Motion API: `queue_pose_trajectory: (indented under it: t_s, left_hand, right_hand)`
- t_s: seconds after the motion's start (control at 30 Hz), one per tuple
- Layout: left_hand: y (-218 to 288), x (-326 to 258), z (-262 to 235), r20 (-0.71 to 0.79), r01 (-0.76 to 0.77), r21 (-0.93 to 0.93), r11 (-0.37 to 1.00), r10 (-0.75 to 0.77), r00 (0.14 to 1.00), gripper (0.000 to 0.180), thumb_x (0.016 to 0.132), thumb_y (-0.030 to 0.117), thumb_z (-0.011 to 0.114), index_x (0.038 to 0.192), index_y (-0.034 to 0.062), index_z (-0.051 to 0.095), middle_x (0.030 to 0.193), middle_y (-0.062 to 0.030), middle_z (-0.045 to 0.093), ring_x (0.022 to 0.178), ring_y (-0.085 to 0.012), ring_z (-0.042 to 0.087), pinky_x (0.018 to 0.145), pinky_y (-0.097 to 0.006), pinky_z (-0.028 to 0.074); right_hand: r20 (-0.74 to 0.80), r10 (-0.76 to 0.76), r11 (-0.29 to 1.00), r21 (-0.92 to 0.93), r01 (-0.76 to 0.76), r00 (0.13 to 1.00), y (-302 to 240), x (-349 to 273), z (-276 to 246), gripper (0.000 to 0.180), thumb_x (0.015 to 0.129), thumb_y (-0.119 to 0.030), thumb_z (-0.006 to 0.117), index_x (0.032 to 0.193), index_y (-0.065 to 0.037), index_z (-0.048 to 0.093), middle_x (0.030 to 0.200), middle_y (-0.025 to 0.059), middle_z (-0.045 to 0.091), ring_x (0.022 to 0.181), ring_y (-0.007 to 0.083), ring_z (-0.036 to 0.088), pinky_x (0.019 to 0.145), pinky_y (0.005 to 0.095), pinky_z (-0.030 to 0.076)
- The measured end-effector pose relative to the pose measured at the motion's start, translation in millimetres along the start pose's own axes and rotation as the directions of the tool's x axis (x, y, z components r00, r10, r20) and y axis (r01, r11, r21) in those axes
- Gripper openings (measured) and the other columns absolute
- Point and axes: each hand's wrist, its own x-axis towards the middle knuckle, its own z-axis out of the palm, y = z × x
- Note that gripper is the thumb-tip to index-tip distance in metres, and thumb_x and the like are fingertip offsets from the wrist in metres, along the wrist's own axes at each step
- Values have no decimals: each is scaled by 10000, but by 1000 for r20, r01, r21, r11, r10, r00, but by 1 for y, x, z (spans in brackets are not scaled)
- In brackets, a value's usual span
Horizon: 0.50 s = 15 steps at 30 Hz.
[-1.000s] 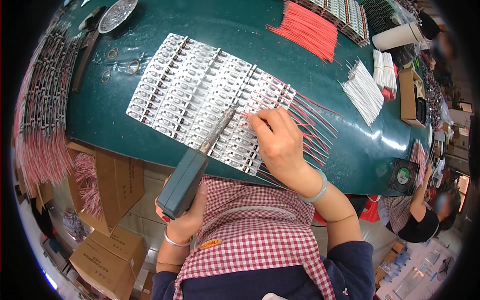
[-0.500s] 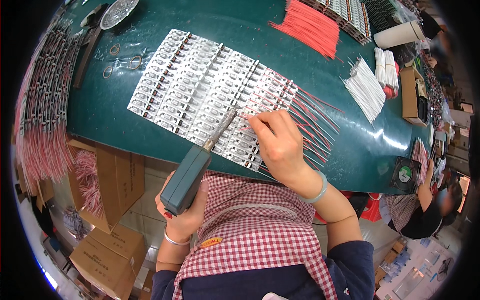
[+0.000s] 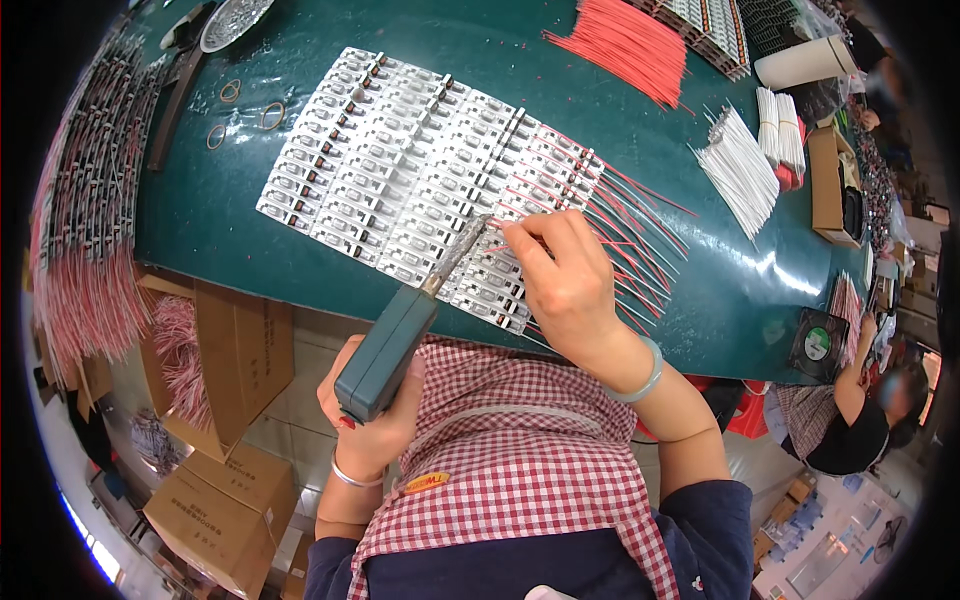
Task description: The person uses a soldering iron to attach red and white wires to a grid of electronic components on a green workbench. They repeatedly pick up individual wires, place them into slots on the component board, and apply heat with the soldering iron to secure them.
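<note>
Left hand (image 3: 375, 425) fingers clamped on teal soldering iron (image 3: 392, 340); right hand (image 3: 570, 285) fingers pinched together on a red wire (image 3: 520, 228), near worktop (image 3: 230, 230) front edge; brown cardboard boxes (image 3: 215, 510) below.

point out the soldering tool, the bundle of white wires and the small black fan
soldering tool (image 3: 385, 345), head view, on its teal handle
white wires (image 3: 738, 170), head view, mid bundle
black fan (image 3: 817, 343), head view, on its hub

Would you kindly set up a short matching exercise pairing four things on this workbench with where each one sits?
Things:
1. soldering tool
2. loose red wires
3. white wire bundle
4. rubber bands

Places:
A. far edge of the green table
B. left of the white module sheet
C. in the left hand
D. right of the module sheet

Pairs: 1-C, 2-A, 3-D, 4-B
</note>
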Motion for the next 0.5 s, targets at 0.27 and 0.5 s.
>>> queue_pose_trajectory:
  t_s: [0.27, 0.5]
  left_hand:
    - [-9, -15, -3, -90, 65, -51, 997, -70, 994, 236, 750, -39, 753, 978, -50, 691, 891, -132, 684, 721, -192, 671, 640, -270, 527]
    - [-15, -23, -4, -109, 72, -69, 995, -80, 991, 278, 745, -37, 763, 1012, -60, 690, 946, -150, 703, 765, -212, 693, 678, -293, 550]
  right_hand:
    - [11, 1, 1000, -9, -1, 1000, 0, 0, -1, 292, 723, -15, 632, 1006, 53, 662, 935, 115, 589, 822, 262, 559, 685, 351, 493]
    - [10, 14, 1000, -15, -14, 1000, -2, 0, -1, 303, 718, -13, 628, 1012, 51, 664, 935, 109, 592, 834, 259, 566, 687, 354, 489]
